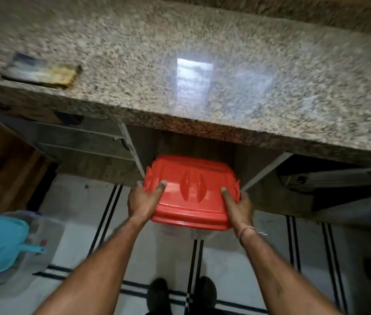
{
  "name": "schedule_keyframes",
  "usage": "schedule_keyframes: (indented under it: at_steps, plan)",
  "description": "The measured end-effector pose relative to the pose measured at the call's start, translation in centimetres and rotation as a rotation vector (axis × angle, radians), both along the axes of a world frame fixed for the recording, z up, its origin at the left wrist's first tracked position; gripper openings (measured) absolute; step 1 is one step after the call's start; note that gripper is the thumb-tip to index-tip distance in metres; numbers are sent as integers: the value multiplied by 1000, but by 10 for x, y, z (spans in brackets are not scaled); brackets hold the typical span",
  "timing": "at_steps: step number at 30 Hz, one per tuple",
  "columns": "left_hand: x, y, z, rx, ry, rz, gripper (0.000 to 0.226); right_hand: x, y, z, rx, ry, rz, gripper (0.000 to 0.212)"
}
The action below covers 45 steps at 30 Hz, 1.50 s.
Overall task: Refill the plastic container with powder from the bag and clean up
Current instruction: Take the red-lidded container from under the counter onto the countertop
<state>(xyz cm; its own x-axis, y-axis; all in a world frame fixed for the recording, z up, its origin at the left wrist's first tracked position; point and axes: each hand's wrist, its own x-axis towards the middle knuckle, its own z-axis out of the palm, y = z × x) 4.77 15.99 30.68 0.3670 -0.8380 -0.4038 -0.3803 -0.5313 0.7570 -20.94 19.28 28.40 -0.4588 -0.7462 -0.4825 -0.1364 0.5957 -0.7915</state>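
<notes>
Both hands clamp the red-lidded plastic container at the open cupboard under the bench.

Your left hand [142, 201] and right hand [236, 206] grip opposite sides of the plastic container [191, 192], thumbs pressed on its red lid; it sits between them, just below the bench [202, 87] edge. Keep it level and squeeze evenly with the 2 hands. The bag [41, 72] lies on the bench, well up and left of your left hand.
</notes>
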Motion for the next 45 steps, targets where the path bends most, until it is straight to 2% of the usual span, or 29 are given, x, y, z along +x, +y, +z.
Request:
schedule_keyframes:
  at_steps: [3, 8, 11, 17, 22, 30, 38, 43, 45]
  plan:
    - [13, 25, 64, 33, -31, -6, 65, 9, 28, 76, -13, 69, -4, 60]
    - [34, 51, 178, -52, -37, -66, 59, 21, 61, 193, -62, 124, -49, 47]
    - [47, 46, 241, -92, -30, -95, 57, 25, 62, 257, -93, 146, -54, 51]
    - [55, 22, 340, -199, 30, -197, 70, 22, 41, 367, -206, 206, -71, 67]
    - [33, -10, 397, -317, 81, -204, 89, 2, 13, 436, -324, 271, -86, 65]
    - [-42, -79, 419, -403, 62, -224, 72, -68, -52, 462, -409, 266, -115, 58]
    - [-137, -176, 398, -386, 47, -213, 69, -160, -154, 435, -399, 232, -140, 49]
    - [-174, -218, 371, -306, 64, -176, 94, -193, -203, 401, -309, 223, -115, 49]
    - [-177, -228, 362, -288, 66, -169, 94, -198, -214, 391, -290, 226, -111, 51]
